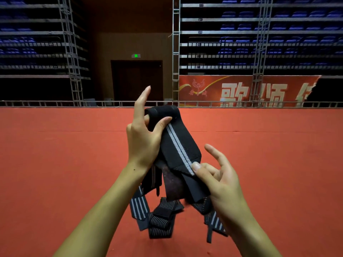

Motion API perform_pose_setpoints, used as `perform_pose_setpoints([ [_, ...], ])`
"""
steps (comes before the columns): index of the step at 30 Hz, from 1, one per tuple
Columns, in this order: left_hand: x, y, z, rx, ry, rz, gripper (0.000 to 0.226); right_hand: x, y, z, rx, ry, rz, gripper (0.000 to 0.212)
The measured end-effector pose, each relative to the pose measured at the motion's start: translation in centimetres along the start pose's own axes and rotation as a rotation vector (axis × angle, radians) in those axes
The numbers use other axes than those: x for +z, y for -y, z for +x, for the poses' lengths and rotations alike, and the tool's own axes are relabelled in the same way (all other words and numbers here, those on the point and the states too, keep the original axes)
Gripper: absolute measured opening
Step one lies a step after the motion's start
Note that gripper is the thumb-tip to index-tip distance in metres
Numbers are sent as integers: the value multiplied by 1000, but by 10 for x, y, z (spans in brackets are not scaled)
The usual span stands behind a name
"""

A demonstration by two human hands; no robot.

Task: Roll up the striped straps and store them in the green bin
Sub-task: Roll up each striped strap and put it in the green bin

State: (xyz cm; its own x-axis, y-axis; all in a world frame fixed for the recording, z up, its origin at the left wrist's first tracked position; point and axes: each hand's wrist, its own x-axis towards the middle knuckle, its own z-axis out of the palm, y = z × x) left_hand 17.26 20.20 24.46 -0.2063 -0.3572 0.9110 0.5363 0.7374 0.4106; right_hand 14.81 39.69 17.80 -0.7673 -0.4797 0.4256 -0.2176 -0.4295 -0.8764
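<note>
The striped strap (176, 145) held up above the red floor (74, 154) is matt black woven cloth, slightly fuzzy, with two smooth pale grey stripes running along it. Its lower end shows a rougher, dull brownish patch. More straps (159, 217) hanging below it are the same ribbed elastic weave, finely lined in grey. The floor looks like matt red carpet, even and flat. Beyond the floor's far edge, the truss frames (175, 52) are dull grey metal, and the banner (241, 91) is glossy printed sheet.
</note>
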Motion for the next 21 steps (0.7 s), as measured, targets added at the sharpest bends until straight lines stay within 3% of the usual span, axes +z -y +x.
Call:
perform_pose_setpoints([
  [6,4,4,1,66,-43,38,79,2,-8,2,23,-41,46,73],
  [13,8,21,5,-258,64,-224,62,3,-10,14,-13,69,-155,85],
  [18,3,28,10,-413,115,-256,45,4,3,33,150,193,0,89],
  [21,-7,29,16,-466,152,-211,40,5,21,39,33,187,10,91],
])
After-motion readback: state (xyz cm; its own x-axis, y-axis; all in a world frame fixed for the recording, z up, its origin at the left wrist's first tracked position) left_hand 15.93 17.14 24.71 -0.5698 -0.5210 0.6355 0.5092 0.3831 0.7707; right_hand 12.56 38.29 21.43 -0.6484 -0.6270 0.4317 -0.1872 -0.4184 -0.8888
